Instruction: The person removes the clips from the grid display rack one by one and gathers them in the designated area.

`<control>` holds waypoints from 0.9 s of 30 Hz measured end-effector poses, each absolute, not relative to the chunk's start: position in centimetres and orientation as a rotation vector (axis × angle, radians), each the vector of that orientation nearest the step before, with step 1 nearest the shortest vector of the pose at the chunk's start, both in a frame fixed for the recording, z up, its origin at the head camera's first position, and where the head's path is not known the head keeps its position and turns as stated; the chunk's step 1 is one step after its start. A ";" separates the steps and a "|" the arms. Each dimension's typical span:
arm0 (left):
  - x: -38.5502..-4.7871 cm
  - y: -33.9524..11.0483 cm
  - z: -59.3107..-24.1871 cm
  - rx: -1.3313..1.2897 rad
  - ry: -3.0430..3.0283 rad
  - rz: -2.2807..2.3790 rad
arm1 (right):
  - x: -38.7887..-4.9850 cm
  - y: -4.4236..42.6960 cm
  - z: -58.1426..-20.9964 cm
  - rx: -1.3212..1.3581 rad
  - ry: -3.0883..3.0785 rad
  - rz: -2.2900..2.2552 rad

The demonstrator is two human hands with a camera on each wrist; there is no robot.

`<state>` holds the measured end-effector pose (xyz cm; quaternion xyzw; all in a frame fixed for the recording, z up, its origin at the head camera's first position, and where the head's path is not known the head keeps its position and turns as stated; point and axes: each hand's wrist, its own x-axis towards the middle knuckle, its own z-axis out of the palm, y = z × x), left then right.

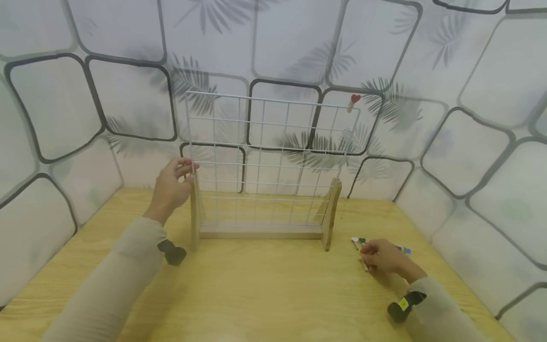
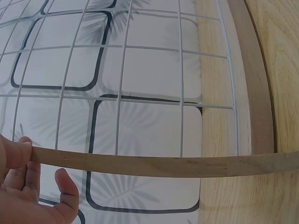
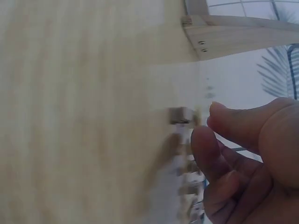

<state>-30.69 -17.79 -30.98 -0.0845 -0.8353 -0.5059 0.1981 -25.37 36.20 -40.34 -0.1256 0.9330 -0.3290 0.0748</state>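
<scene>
A white wire grid [image 1: 270, 164] stands upright in a wooden stand [image 1: 260, 233]. My left hand [image 1: 172, 186] grips its left edge at the top of a wooden upright [image 2: 140, 164], thumb and fingers pinching the tip in the left wrist view. My right hand [image 1: 382, 256] is low over small wooden clothespins [image 3: 189, 189] on the table, right of the stand. Its thumb and forefinger come close together beside one clothespin [image 3: 182, 115]; blur hides whether they pinch it. One clothespin with a red heart [image 1: 355, 99] is clipped at the grid's top right corner.
The light wooden table [image 1: 265, 289] is bounded by patterned cloth walls [image 1: 290, 42] behind and at both sides. White and green heads [image 1: 355, 240] show left of my right hand; a blue head [image 1: 407, 251] shows behind it.
</scene>
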 end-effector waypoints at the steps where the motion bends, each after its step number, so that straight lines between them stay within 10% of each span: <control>1: -30.7 -17.7 -31.0 -0.238 -2.336 -1.418 | -25.4 36.2 -39.9 -0.378 2.817 -0.963; 27: -30.4 -17.4 -30.5 -0.181 -2.343 -1.525 | -32.1 28.2 -17.6 -0.312 2.205 -2.354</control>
